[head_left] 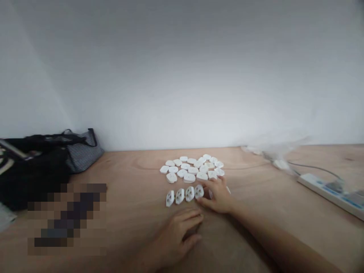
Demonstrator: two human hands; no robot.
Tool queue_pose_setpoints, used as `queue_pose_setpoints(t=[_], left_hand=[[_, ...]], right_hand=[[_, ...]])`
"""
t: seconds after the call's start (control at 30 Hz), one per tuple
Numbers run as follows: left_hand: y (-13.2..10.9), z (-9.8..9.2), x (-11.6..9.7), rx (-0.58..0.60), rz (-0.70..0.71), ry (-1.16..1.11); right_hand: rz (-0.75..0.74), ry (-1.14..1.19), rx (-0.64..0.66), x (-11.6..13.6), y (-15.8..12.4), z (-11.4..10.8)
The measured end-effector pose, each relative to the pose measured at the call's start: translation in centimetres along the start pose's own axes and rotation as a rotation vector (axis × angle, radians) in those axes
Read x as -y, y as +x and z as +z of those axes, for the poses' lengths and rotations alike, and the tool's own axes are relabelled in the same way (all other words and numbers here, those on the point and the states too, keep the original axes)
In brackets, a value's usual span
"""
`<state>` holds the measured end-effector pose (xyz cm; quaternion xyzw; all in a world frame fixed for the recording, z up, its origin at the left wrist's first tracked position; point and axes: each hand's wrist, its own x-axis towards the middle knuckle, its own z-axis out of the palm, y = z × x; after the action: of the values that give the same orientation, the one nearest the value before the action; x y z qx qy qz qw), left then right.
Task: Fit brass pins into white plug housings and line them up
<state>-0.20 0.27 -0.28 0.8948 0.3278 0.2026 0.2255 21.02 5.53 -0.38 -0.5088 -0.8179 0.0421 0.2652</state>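
Note:
Several small white socket pieces (189, 193) stand on edge in a short row on the wooden table, dark holes showing in their faces. At the row's right end, my right hand (217, 195) has its thumb and index finger around a white socket piece (199, 191). More white pieces are partly hidden behind that hand. My left hand (179, 235) rests near the table in front of the row, holding nothing, its fingers bent and the thumb apart. Beyond the row lies a loose cluster of flat white pieces (192, 170).
A white power strip (327, 191) with a cable lies at the right, near a clear plastic bag (280, 151). Black and striped bags (83, 151) stand at the left. A blurred-out dark object (74, 216) lies on the wooden table (131, 197). A pale wall rises behind.

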Motion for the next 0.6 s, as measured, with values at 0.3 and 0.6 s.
queue_pose_setpoints(t=[0.3,0.6], left_hand=[[0.2,0.0,-0.1,0.023,-0.041,-0.004],[0.9,0.9,0.9,-0.187,-0.017,0.013]], right_hand=[[0.035,-0.1,0.085,-3.7,-1.6,-2.0],[0.024,-0.114,0.093,-3.4,-2.2,-1.9]])
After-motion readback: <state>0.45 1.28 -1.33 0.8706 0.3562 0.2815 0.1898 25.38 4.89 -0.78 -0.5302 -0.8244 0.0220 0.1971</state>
